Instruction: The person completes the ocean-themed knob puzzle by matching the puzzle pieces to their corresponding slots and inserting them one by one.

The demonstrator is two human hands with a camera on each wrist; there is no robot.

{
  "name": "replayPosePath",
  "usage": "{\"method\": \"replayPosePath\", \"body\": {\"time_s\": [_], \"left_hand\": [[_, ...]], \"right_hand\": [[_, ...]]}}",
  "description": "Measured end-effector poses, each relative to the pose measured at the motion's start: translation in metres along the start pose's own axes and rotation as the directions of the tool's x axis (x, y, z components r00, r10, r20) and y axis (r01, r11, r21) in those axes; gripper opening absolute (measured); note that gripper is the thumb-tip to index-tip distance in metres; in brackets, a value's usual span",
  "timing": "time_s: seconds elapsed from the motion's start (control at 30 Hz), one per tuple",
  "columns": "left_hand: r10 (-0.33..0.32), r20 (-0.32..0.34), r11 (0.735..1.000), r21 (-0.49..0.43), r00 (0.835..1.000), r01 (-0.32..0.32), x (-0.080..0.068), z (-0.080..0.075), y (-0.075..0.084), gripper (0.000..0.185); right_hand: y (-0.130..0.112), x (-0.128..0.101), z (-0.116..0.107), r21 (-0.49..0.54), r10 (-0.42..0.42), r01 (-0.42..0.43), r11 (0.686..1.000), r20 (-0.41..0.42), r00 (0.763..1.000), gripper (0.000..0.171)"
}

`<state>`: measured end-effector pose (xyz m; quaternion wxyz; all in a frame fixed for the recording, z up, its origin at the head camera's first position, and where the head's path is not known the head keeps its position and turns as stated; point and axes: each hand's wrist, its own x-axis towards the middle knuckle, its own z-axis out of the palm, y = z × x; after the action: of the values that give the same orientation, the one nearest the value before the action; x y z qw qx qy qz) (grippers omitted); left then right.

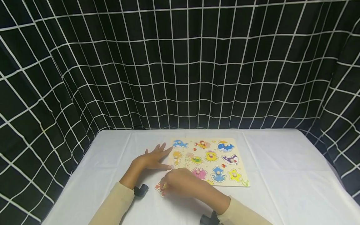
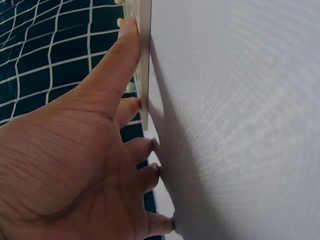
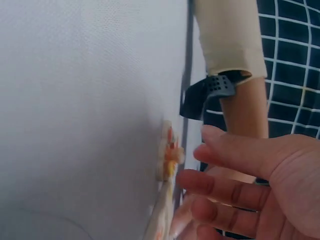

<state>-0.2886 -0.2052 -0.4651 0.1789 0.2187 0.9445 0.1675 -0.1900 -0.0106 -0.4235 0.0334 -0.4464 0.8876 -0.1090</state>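
Observation:
A wooden knob puzzle board (image 1: 216, 186) with several sea-animal pieces lies on the white table. My left hand (image 1: 152, 159) rests at its left edge, fingers spread; in the left wrist view the thumb (image 2: 112, 62) lies along the board's edge. My right hand (image 1: 182, 184) reaches over the board's near left corner, hiding that part. Beside this corner, a small red-and-white puzzle piece (image 1: 158, 187) lies on the cloth under the right fingertips. From the right wrist view, the piece's knob (image 3: 176, 154) stands close to the loosely bent fingers, with a small gap between them.
White cloth (image 1: 281, 175) covers the table around the board. A black curtain with a white grid (image 1: 197, 78) hangs behind and at both sides. Dark wrist cameras (image 1: 141, 190) stick out below the sleeves.

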Motion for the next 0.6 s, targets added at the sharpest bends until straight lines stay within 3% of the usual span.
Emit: {"method": "replayPosePath", "body": {"time_s": [0.17, 0.43, 0.6], "left_hand": [[-0.009, 0.001, 1.0, 0.004, 1.0, 0.009, 0.0, 0.0, 0.001, 0.092], [-0.02, -0.003, 1.0, 0.002, 1.0, 0.021, 0.0, 0.001, 0.001, 0.092], [-0.022, -0.008, 1.0, 0.008, 1.0, 0.022, 0.001, 0.001, -0.001, 0.092]], "right_hand": [[0.0, 0.004, 0.008, -0.023, -0.031, 0.031, 0.999, 0.01, 0.999, 0.012], [0.0, 0.01, 0.012, -0.019, 0.017, -0.017, 1.0, 0.016, 1.0, 0.018], [0.001, 0.011, 0.016, -0.015, 0.017, -0.017, 1.0, 0.02, 1.0, 0.005]]}}
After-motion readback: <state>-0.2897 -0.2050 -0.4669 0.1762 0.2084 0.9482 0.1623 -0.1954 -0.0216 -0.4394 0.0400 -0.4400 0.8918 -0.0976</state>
